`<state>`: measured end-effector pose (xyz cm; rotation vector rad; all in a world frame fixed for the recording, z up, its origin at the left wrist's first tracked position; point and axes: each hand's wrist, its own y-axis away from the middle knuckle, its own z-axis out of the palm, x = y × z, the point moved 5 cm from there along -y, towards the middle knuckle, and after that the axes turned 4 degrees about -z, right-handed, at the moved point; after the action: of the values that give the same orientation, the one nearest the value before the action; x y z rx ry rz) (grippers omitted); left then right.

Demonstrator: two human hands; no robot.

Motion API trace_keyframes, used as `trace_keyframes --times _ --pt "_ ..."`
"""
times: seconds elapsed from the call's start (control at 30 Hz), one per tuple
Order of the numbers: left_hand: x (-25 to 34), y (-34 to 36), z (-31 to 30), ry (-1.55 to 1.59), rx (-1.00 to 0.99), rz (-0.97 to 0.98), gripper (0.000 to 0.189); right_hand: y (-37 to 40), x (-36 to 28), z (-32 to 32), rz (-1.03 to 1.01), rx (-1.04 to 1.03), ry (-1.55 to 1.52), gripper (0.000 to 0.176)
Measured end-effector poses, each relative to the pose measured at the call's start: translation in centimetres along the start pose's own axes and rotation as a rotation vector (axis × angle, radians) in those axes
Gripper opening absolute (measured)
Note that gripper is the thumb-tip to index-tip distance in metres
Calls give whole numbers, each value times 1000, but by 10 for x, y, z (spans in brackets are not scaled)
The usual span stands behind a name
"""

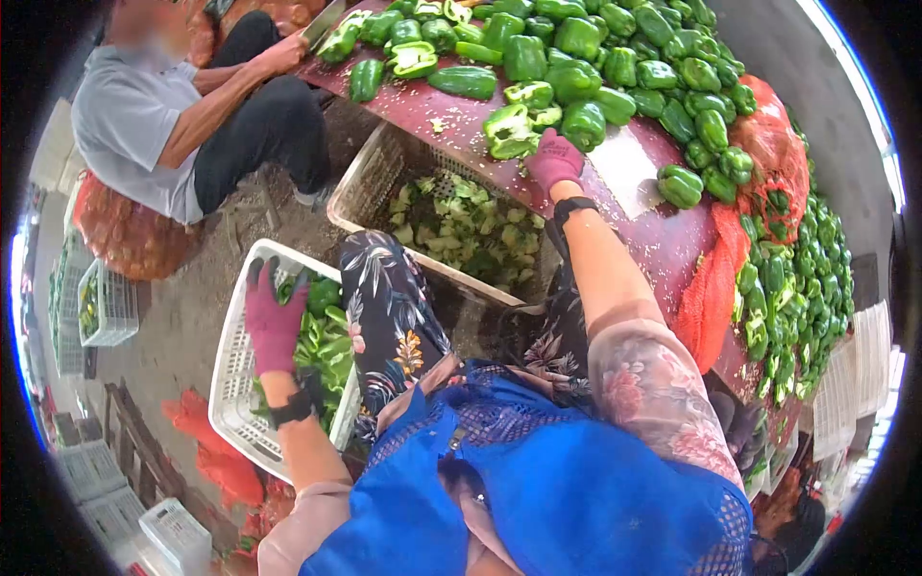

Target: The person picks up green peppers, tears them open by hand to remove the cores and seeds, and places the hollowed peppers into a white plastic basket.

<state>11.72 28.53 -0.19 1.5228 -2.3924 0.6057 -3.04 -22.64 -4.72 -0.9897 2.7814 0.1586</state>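
Observation:
My left hand [273,322], in a pink glove with dark fingertips, is over a white plastic basket [233,370] at my left. Its fingers are stretched and apart, beside whole green bell peppers [323,296] and cut green pepper pieces [327,360] in the basket. On the reddish table, my right hand [557,161], also gloved, has its fingers curled. Whatever it may hold is hidden. Close to its fingers are a cut-open green pepper [510,132] and a whole green pepper [583,125].
A crate [351,187] of pepper cores and scraps stands below the table edge. A large pile of green peppers [615,48] covers the far table, beside a red mesh sack [768,144]. Another person [144,125] sits at the far left, hands near the table. Mesh sacks and crates line the floor.

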Motion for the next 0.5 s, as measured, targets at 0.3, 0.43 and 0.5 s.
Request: trace_keyframes --times 0.3,0.43,0.5 --pt "177 -5 22 1048 -279 188 51 41 17 -9 70 -189 -1444 48" --pt "211 -19 148 1222 -565 169 52 121 -28 -35 -203 -322 -1670 49" --pt "234 -5 177 1336 -785 108 54 145 -32 -6 -326 -410 -1581 47"
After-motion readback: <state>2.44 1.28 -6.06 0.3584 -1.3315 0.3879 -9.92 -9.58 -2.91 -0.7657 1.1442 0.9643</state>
